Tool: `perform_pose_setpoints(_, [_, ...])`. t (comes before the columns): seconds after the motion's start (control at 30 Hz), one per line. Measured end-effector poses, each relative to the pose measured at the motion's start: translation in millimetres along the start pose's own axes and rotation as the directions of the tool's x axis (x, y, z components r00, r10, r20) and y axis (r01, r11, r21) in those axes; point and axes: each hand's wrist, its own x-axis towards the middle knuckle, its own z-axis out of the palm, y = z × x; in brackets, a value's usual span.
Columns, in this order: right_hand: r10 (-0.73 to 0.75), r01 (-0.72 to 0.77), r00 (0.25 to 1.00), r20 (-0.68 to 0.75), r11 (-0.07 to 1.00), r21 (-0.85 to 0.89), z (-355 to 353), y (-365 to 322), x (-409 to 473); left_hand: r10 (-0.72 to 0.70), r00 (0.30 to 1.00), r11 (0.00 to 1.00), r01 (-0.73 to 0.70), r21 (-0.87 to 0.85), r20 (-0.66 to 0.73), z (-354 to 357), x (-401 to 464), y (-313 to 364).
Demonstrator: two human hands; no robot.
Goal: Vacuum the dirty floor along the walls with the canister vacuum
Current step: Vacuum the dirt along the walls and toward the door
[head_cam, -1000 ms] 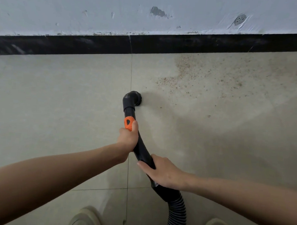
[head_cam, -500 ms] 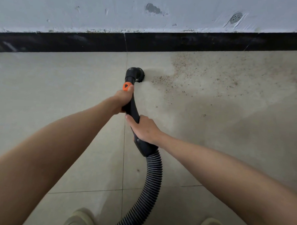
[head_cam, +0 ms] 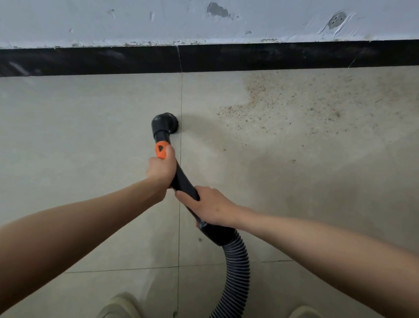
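Where dirt (head_cam: 290, 109) meets skirting (head_cam: 280, 57), nozzle (head_cam: 165, 124) well short.

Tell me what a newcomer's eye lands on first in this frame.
Two bare forearms run to centre, the left hand gripping the black vacuum wand just below its orange button, the right hand gripping it lower, near the ribbed hose. The brush nozzle sits on the tile; a brown grit patch spreads to its right, below the black skirting.

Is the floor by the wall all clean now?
No. Brown grit still lies on the floor right of the brush nozzle; left of it looks clean.
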Motion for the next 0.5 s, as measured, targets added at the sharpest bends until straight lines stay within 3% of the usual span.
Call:
perform_pose_setpoints(0.23, [0.141, -0.134, 0.99, -0.013, 0.963, 0.233, 16, 42, -48, -0.015, 0.967, 0.996, -0.008, 0.088, 0.254, 34, -38, -26])
perform_pose_setpoints(0.5, [0.252, -0.194, 0.957, -0.143, 0.924, 0.328, 35, 58, -82, -0.075, 0.901, 0.985, -0.001, 0.174, 0.428, 44, -66, -35])
